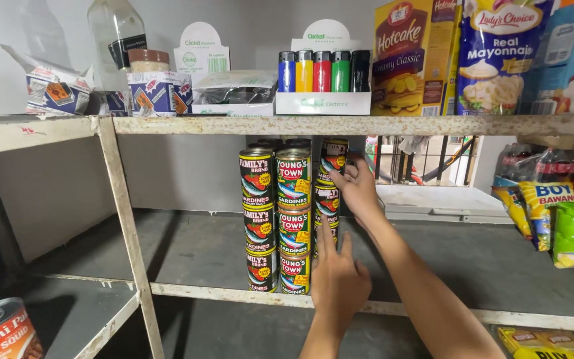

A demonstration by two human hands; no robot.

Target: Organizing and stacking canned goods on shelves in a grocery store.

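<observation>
Both hands steady stacks of sardine cans on a worn metal shelf.

Right hand [355,188] reaches up with its fingers curled around the top can [333,157] of the rightmost stack, grasping it just under the upper shelf [367,124]. Left hand [337,279] lies flat and open, fingers spread, pressed against the lower cans of that same stack [327,203], gripping nothing. Two more can stacks [277,219] stand touching it on the left, three cans high, near the front edge of the grey middle shelf [194,249]. Above sit a tray of coloured lighters [323,72], a yellow pancake mix box [414,56], a blue mayonnaise pouch [499,53] and small cardboard boxes [58,86]. Snack bags [556,219] hang at the right; another can [1,332] sits at lower left.
</observation>
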